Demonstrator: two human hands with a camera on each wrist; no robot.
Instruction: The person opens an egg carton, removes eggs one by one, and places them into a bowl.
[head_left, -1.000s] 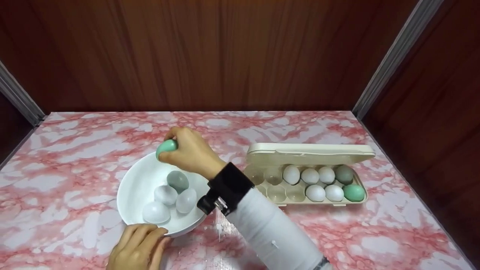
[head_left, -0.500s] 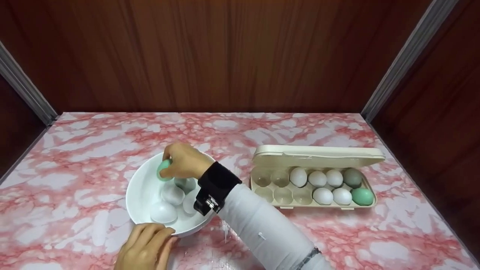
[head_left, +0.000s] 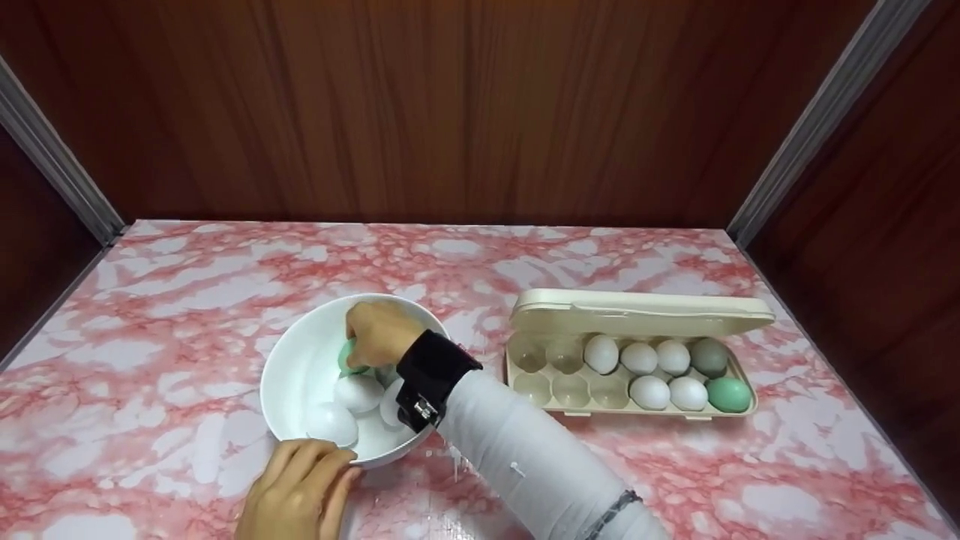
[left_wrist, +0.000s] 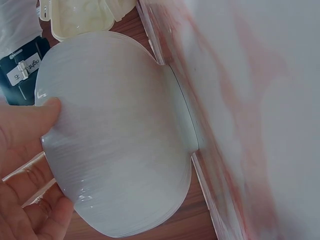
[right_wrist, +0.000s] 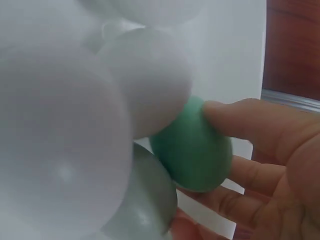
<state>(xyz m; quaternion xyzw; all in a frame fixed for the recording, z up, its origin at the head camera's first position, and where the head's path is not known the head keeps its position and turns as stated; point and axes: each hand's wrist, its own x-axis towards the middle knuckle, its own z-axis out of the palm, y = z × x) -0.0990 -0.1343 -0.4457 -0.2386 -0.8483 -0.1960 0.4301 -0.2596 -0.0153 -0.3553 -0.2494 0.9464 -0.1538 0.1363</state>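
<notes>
The right hand [head_left: 381, 334] is down inside the white bowl [head_left: 300, 360], left of centre in the head view, fingers curled round a green egg [right_wrist: 192, 145] that touches the white eggs [head_left: 358, 391] already lying there. The left hand [head_left: 300, 499] grips the bowl's near rim at the bottom of the frame. To the right, the open carton [head_left: 637, 311] sits on the table [head_left: 187, 285]. Let go too hard, I'd guess, and the green egg could knock and crack its neighbours.

Glossy white bowl [head_left: 300, 360], marbled tabletop [head_left: 187, 285]
</notes>
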